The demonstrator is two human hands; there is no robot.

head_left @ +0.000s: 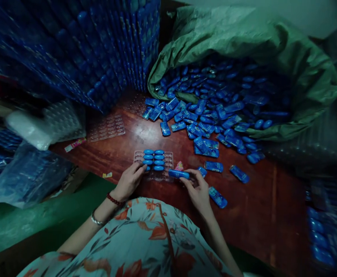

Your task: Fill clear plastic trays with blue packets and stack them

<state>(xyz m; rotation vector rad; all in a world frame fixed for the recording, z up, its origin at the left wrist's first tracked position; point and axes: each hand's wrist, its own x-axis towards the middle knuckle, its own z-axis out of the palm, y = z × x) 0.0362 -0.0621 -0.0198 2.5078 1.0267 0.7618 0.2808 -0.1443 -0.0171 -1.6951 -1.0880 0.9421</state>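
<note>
Head view: hands at work over a red-brown table (260, 219), close to the wearer's body.
Blue pack (176, 173): slim, roughly level, at the right edge of a clear blister tray (170, 158).
Right hand (198, 188): thumb and fingers pinched together on the pack's right end.
Blue capsules (158, 162): two columns in the tray's middle.
Left hand (130, 177): fingertips at the lower-left capsules; cannot tell whether they grip or only press.
Risk, pack: held by one end, so a slack pinch would likely let it tip or drop.
Risk, tray: thin-looking; a push from the left fingers might skid it and unseat capsules.
Loose packs (205, 143): heaped at the mouth of a green sack (319, 79); a bump there could slide some down.
Left rear: standing stacks of blue-filled sheets (107, 50).
</note>
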